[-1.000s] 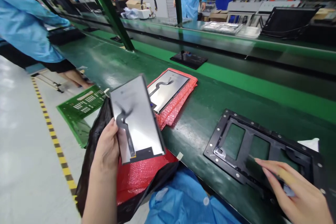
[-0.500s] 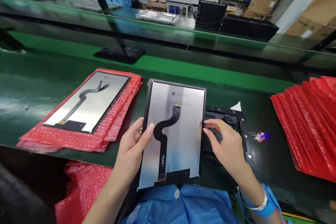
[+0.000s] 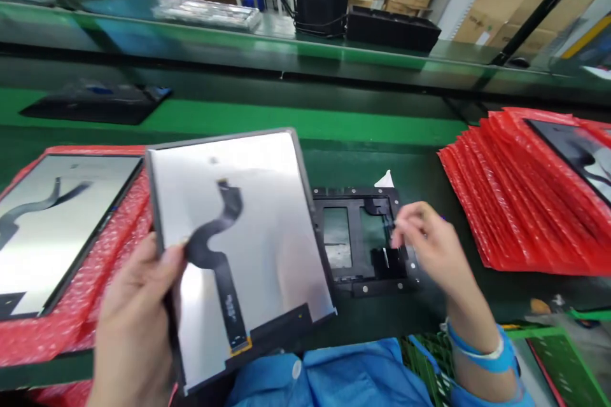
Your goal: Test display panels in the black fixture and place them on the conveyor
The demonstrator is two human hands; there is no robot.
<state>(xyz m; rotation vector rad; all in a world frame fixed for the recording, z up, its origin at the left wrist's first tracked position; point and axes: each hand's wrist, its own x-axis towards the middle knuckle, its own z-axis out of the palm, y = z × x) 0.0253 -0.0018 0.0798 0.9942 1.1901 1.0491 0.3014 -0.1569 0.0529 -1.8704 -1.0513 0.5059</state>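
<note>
My left hand (image 3: 138, 311) grips the left edge of a display panel (image 3: 272, 222), thumb on its silvery back, where a curved black flex cable (image 3: 222, 254) runs down to a dark strip. The panel is tilted above the bench. Behind its right edge lies a black frame fixture (image 3: 356, 235) with rectangular openings. My right hand (image 3: 398, 232) hovers at the fixture's right side, fingers bent together and blurred; whether they hold anything is too small to make out. A second panel (image 3: 90, 203) rests on red bubble bags (image 3: 114, 248) at the left.
Red bubble bags (image 3: 506, 203) are stacked at the right, with another panel (image 3: 573, 152) on top. A flat black item (image 3: 95, 105) lies at the back left. A glass shelf (image 3: 267, 35) spans the back. A green tray (image 3: 568, 362) sits at the lower right.
The view has turned right. My left hand has carried the panel leftward and tilted it. My right hand has left the panel's edge and is over the fixture's right side, which now shows more.
</note>
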